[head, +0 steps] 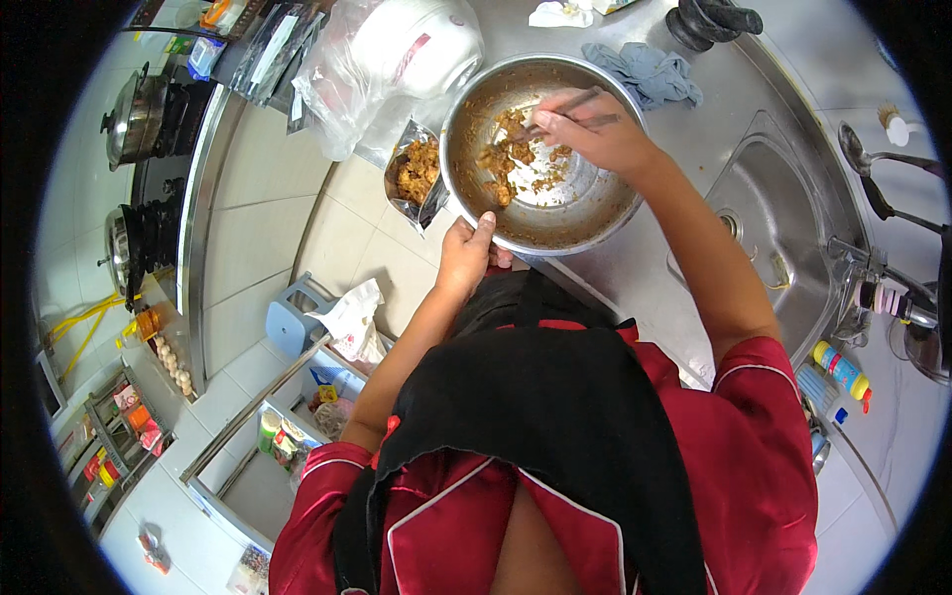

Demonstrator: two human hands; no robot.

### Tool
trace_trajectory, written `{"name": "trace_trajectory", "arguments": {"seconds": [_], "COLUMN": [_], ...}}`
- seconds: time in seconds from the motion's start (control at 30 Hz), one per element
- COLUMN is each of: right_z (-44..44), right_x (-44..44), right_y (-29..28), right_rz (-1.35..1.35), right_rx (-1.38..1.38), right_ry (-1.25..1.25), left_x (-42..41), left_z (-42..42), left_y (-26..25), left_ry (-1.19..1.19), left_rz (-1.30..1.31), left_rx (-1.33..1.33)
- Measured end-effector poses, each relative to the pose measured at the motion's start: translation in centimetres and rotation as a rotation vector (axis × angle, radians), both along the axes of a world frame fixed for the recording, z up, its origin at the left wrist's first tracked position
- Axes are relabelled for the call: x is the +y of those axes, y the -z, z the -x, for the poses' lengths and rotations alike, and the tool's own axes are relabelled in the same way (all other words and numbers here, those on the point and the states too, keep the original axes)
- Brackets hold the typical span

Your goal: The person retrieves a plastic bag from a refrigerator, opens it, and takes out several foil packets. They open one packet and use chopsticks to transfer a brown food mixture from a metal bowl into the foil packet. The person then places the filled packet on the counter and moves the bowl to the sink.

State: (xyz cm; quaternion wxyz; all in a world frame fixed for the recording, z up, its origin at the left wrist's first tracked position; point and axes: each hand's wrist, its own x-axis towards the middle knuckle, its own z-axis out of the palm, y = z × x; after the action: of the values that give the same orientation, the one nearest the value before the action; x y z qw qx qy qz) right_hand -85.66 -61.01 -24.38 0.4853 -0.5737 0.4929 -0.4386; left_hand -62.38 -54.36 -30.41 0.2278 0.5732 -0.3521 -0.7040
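Observation:
A wide stainless steel bowl [595,216] is tilted over the near left edge of the metal counter. My left hand [468,256] grips its rim, thumb on top. In my right hand [606,137], slightly blurred, is a pair of dark chopsticks [608,119], their tips at the brown, sauce-coated chunks of food [513,156] in the bowl. More sauce and bits cling to the bowl's wall. Just left of the rim, an opened silver foil pouch [433,207] holds similar brown food; what supports it is hidden.
Behind the pouch sits a clear plastic bag of white bowls [416,52]. A blue-grey cloth [643,73] and a dark mortar [703,26] lie beyond the bowl. The sink [781,201] is at right. A blue stool [297,316] and an open drawer [256,476] stand at left.

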Motion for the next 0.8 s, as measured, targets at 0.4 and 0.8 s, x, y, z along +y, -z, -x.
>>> {"name": "trace_trajectory", "arguments": {"seconds": [0.4, 0.8], "right_z": [3.7, 2.3], "right_x": [1.8, 4.8], "right_y": [-0.3, 1.3], "right_rz": [-0.041, -0.156], "right_rx": [-0.040, -0.058], "right_ry": [0.187, 0.187], "left_x": [0.9, 1.2], "left_z": [0.0, -0.3], "left_y": [0.5, 0.7], "left_ry": [-0.073, -0.026], "left_rz": [-0.030, -0.003], "left_rx": [0.082, 0.061]}}
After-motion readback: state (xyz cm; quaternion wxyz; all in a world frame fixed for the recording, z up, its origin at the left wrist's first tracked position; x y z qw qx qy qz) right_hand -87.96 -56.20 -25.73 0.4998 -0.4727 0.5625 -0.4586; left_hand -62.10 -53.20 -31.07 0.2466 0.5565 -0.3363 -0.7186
